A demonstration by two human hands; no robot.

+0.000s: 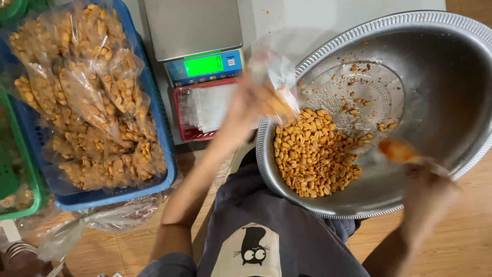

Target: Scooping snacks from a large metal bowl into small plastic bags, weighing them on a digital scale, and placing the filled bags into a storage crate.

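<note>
My left hand [245, 105] holds a small clear plastic bag [277, 82] with some peanuts in it, just over the left rim of a large metal bowl [435, 66]. A heap of roasted peanuts [315, 151] lies in the bowl's lower left part. My right hand [428, 192], blurred, grips a spoon or scoop [400, 151] loaded with peanuts above the bowl's right side. The bowl rests tilted on my lap.
A blue basket [154, 102] at the left is piled with filled peanut bags [87, 97]. A green basket [23, 169] stands beside it. A digital scale [202, 56] and a red tray of empty clear bags [205, 107] sit ahead. Loose plastic [102, 220] lies on the wooden floor.
</note>
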